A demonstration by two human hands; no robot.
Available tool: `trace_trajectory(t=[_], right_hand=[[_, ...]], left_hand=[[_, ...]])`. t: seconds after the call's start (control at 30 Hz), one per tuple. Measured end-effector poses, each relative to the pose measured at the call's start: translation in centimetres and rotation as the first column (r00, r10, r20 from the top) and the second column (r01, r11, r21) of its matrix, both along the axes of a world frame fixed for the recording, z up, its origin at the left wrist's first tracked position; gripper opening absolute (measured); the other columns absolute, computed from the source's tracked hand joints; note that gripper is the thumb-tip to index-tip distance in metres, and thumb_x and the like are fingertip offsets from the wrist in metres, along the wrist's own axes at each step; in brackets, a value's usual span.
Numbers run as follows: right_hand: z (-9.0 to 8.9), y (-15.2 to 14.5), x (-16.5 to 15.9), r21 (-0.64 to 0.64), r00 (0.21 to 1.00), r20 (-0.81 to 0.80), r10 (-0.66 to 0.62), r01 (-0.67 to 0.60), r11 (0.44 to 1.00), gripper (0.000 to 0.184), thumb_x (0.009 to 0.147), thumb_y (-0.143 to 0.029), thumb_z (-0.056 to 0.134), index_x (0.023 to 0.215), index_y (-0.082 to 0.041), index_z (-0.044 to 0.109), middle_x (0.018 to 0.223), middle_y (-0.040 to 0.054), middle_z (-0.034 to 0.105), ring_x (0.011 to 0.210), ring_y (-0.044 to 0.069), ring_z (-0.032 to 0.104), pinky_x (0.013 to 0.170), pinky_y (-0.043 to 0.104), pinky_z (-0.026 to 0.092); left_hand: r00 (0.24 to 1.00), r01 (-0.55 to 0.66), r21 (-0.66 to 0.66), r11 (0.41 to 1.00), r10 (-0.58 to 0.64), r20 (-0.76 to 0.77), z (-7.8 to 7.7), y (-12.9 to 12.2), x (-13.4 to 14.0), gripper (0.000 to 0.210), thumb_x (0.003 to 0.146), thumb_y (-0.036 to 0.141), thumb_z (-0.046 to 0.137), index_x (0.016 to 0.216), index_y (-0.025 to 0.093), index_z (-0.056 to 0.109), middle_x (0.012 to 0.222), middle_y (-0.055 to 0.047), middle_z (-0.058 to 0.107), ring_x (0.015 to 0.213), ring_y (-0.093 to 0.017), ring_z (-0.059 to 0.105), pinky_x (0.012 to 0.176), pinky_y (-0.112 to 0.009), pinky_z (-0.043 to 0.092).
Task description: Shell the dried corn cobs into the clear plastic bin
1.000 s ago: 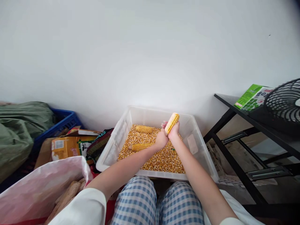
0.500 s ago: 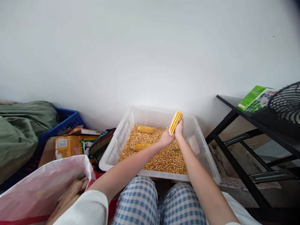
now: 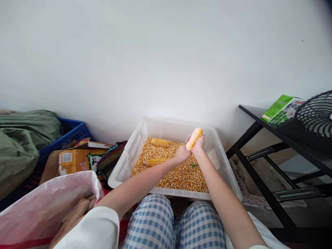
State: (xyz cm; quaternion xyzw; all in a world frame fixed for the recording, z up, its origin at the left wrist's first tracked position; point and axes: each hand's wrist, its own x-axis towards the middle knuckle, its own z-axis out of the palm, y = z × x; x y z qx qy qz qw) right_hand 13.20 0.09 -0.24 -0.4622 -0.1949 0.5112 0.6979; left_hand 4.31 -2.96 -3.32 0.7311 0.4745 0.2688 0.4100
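Observation:
Both my hands are closed around one corn cob [image 3: 194,139], held tilted above the right part of a clear plastic bin [image 3: 178,195]. Part of the cob is bare and pale; rows of yellow kernels remain along its right side. My left hand [image 3: 183,153] grips the lower end, and my right hand [image 3: 199,143] wraps the right side. Most of the fingers are hidden behind the cob. Loose corn kernels [image 3: 181,178] cover the bin's floor. Two more cobs with kernels lie on them, one farther back [image 3: 160,143] and one nearer [image 3: 155,162], left of my hands.
At the left stand a white and red sack [image 3: 52,197] holding bare cobs, an orange printed package [image 3: 74,160] and a blue crate [image 3: 75,133] under green cloth. On the right, a black metal-framed table [image 3: 256,114] carries a green box [image 3: 281,109] and a fan [image 3: 317,114].
The cob has turned in my hands, so its bare pale side now faces up where yellow kernels showed before. My hands have dipped slightly; the view has shifted a little.

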Motion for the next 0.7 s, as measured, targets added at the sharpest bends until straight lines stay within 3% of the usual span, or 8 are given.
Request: trace_trajectory(t=[0.1,0.3,0.4,0.47,0.53,0.6,0.7], right_hand=[[0.2,-0.1,-0.4,-0.097,1.000,0.010,-0.024,0.025,0.995,0.065,0.079,-0.065,0.006,0.063,-0.018,0.048,0.040,0.0027,0.050,0.035,0.015,0.050,0.036,0.028,0.043],[0.6,0.1,0.2,-0.024,0.989,0.138,-0.061,0.065,0.998,0.062,0.077,-0.068,0.018,0.065,-0.017,0.051,0.039,-0.0001,0.049,0.036,0.014,0.051,0.039,0.026,0.045],[1.0,0.0,0.4,0.052,0.996,0.085,0.004,-0.008,0.999,0.054,0.080,-0.062,0.023,0.074,-0.017,0.053,0.049,-0.0004,0.056,0.041,0.013,0.055,0.044,0.025,0.046],[1.3,-0.1,0.3,0.049,0.995,-0.030,0.092,-0.090,0.995,0.057,0.081,-0.060,0.016,0.075,-0.017,0.053,0.052,0.0011,0.058,0.045,0.014,0.056,0.045,0.028,0.047],[1.4,-0.2,0.1,0.020,0.986,-0.141,0.094,-0.092,0.996,0.062,0.081,-0.059,0.006,0.070,-0.017,0.051,0.048,0.0017,0.055,0.043,0.015,0.055,0.044,0.030,0.047],[1.4,-0.2,-0.2,-0.018,0.987,-0.159,0.001,-0.004,1.000,0.062,0.080,-0.060,0.004,0.065,-0.019,0.047,0.042,0.0006,0.051,0.039,0.015,0.052,0.041,0.030,0.045],[1.3,-0.2,-0.5,-0.057,0.996,-0.059,-0.074,0.070,0.996,0.062,0.077,-0.066,0.008,0.062,-0.020,0.046,0.040,0.0007,0.049,0.035,0.015,0.049,0.036,0.029,0.042]], left_hand=[[0.999,-0.001,-0.037,0.999,0.002,0.034,0.2,-0.5,0.1,0.016,0.068,0.013,0.052,0.080,0.009,0.061,0.060,-0.002,0.058,0.053,-0.012,0.054,0.050,-0.019,0.039],[0.994,-0.020,-0.099,0.995,0.030,0.101,0.8,-0.5,0.2,0.019,0.068,0.013,0.049,0.084,0.009,0.059,0.054,-0.001,0.055,0.046,-0.010,0.050,0.046,-0.019,0.038],[0.995,-0.097,0.045,0.994,0.097,-0.005,0.8,0.3,-0.5,0.019,0.067,0.015,0.050,0.084,0.011,0.059,0.069,-0.006,0.062,0.062,-0.016,0.058,0.057,-0.022,0.043],[0.977,-0.163,0.182,0.970,0.185,-0.106,0.6,0.6,-0.9,0.022,0.069,0.017,0.050,0.088,0.012,0.059,0.079,-0.010,0.064,0.073,-0.020,0.060,0.065,-0.026,0.044],[0.957,-0.176,0.253,0.951,0.225,-0.182,0.2,0.5,-1.1,0.023,0.070,0.018,0.049,0.090,0.013,0.058,0.083,-0.011,0.065,0.078,-0.022,0.061,0.069,-0.028,0.044],[0.965,-0.136,0.237,0.962,0.183,-0.188,-0.1,0.3,-0.8,0.021,0.070,0.018,0.048,0.088,0.014,0.059,0.083,-0.011,0.065,0.077,-0.021,0.061,0.068,-0.028,0.044],[0.996,-0.055,0.167,0.984,0.065,-0.053,-0.2,0.0,-0.1,0.016,0.071,0.017,0.047,0.081,0.013,0.060,0.078,-0.007,0.065,0.072,-0.018,0.060,0.064,-0.024,0.043]])
